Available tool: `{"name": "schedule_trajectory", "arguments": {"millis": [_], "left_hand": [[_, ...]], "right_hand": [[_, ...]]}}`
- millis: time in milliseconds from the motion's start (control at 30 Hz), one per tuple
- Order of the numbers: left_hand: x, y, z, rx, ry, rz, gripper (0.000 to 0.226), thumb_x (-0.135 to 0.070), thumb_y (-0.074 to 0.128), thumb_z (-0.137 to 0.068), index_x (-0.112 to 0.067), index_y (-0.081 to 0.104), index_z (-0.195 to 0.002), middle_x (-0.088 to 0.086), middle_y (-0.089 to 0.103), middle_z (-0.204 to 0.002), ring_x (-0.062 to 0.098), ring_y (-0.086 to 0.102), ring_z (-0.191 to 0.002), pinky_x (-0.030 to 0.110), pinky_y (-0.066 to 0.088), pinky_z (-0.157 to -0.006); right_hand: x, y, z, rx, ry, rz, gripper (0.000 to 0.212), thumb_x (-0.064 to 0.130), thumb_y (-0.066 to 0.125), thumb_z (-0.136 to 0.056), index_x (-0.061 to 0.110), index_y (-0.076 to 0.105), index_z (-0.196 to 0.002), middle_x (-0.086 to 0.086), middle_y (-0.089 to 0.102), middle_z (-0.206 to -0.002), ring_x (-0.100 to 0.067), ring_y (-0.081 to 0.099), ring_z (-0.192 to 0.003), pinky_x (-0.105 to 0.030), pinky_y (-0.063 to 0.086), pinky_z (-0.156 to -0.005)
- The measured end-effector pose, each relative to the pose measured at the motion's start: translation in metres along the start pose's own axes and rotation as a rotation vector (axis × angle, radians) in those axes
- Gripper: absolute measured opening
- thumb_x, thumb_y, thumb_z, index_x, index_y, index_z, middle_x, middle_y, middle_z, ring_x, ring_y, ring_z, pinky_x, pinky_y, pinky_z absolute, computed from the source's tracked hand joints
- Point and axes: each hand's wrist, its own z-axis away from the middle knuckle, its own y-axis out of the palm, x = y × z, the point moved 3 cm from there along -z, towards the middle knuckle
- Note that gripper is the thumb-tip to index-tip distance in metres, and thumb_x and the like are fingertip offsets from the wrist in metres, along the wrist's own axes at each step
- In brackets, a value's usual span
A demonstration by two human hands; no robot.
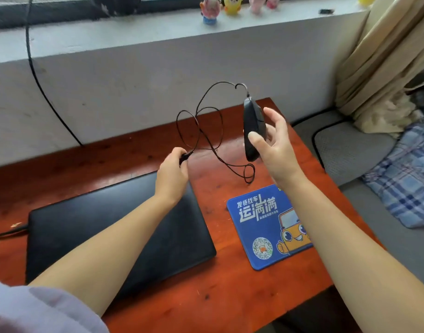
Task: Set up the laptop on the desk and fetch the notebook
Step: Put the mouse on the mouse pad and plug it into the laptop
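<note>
We are holding a black wired computer mouse (252,131) upright in our right hand (276,145), thumb and fingers pinching it above the reddish wooden worktop (220,296). Our left hand (173,175) is gripping its thin black cable's plug (185,156). The closed black laptop (105,236) is lying flat beside a blue printed mouse pad (261,224).

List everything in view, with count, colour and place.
laptop: 1, black, closed, left on desk
mouse: 1, black, held above desk
mouse cable: 1, black, looping between the hands
mouse pad: 1, blue, right on desk
desk: 1, reddish-brown
figurines: several, pink and yellow, on the sill
curtain: 1, beige, right
left hand: grips the cable end
right hand: holds the mouse
</note>
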Motion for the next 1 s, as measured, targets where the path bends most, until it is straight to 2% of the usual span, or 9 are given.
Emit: {"name": "schedule_trajectory", "arguments": {"millis": [200,400,533,633,700,767,833,900,1000], "left_hand": [[0.002,0.014,0.003,0.082,0.069,-0.110,0.022,-0.011,0.052,-0.089,-0.018,0.059,-0.108,0.004,0.068,-0.102,0.029,0.061,-0.090,0.035,0.046,-0.073],[0.006,0.045,0.027,0.286,0.219,-0.259,0.028,-0.023,0.050,-0.094,-0.021,0.058,-0.121,0.006,0.060,-0.099,0.028,0.059,-0.095,0.038,0.048,-0.072],[0.001,0.057,0.035,0.389,0.280,-0.289,0.034,-0.024,0.045,-0.097,-0.019,0.054,-0.129,0.007,0.057,-0.105,0.027,0.056,-0.099,0.040,0.049,-0.073],[-0.001,0.054,0.034,0.410,0.310,-0.279,0.032,-0.023,0.043,-0.097,-0.017,0.053,-0.127,0.006,0.058,-0.110,0.024,0.054,-0.106,0.041,0.049,-0.078],[-0.003,0.049,0.031,0.418,0.318,-0.268,0.027,-0.022,0.045,-0.096,-0.017,0.052,-0.122,0.004,0.060,-0.110,0.024,0.055,-0.104,0.040,0.050,-0.079],[-0.006,0.044,0.027,0.430,0.305,-0.269,0.021,-0.023,0.048,-0.095,-0.018,0.048,-0.115,0.005,0.060,-0.103,0.027,0.058,-0.095,0.040,0.050,-0.074],[-0.007,0.037,0.023,0.433,0.286,-0.243,0.020,-0.024,0.051,-0.093,-0.018,0.044,-0.111,0.006,0.060,-0.100,0.026,0.060,-0.088,0.039,0.050,-0.070],[-0.003,0.029,0.017,0.415,0.257,-0.174,0.020,-0.022,0.053,-0.092,-0.017,0.045,-0.110,0.005,0.063,-0.103,0.021,0.058,-0.083,0.033,0.047,-0.067],[0.012,0.020,0.006,0.387,0.147,-0.125,0.018,-0.020,0.055,-0.092,-0.016,0.044,-0.105,0.002,0.062,-0.099,0.015,0.050,-0.072,0.027,0.039,-0.066]], "right_hand": [[-0.076,-0.034,0.039,-0.052,0.255,0.470,0.061,0.022,0.063,-0.081,0.025,0.032,-0.134,-0.001,0.051,-0.123,-0.015,0.055,-0.103,-0.013,0.041,-0.077],[-0.135,-0.054,0.104,0.074,0.412,1.026,0.066,0.029,0.063,-0.079,0.019,0.032,-0.137,-0.010,0.044,-0.131,-0.027,0.044,-0.118,-0.040,0.043,-0.092],[-0.136,-0.056,0.112,0.074,0.451,1.197,0.066,0.036,0.059,-0.082,0.019,0.029,-0.139,-0.007,0.043,-0.136,-0.026,0.040,-0.125,-0.044,0.037,-0.098],[-0.117,-0.045,0.098,0.068,0.359,1.172,0.062,0.037,0.057,-0.086,0.014,0.032,-0.137,-0.007,0.037,-0.143,-0.025,0.033,-0.133,-0.041,0.031,-0.108],[-0.091,-0.025,0.080,0.039,0.073,0.955,0.048,0.024,0.055,-0.089,0.010,0.042,-0.133,-0.006,0.040,-0.143,-0.022,0.036,-0.131,-0.036,0.034,-0.107],[-0.067,0.006,0.057,0.139,-0.140,0.789,0.039,0.014,0.051,-0.091,0.011,0.048,-0.130,-0.003,0.046,-0.139,-0.014,0.050,-0.115,-0.026,0.041,-0.097],[-0.057,0.040,0.036,0.333,-0.143,0.711,0.042,0.012,0.051,-0.091,0.015,0.047,-0.132,0.001,0.054,-0.130,-0.005,0.052,-0.088,-0.019,0.043,-0.083],[-0.062,0.064,0.018,0.497,-0.055,0.687,0.038,0.010,0.051,-0.091,0.017,0.052,-0.128,0.002,0.063,-0.106,-0.004,0.051,-0.073,-0.012,0.038,-0.070],[-0.074,0.078,-0.004,0.546,-0.012,0.672,0.024,0.010,0.051,-0.091,0.010,0.064,-0.112,-0.006,0.067,-0.092,-0.014,0.060,-0.068,-0.009,0.039,-0.062]]}}
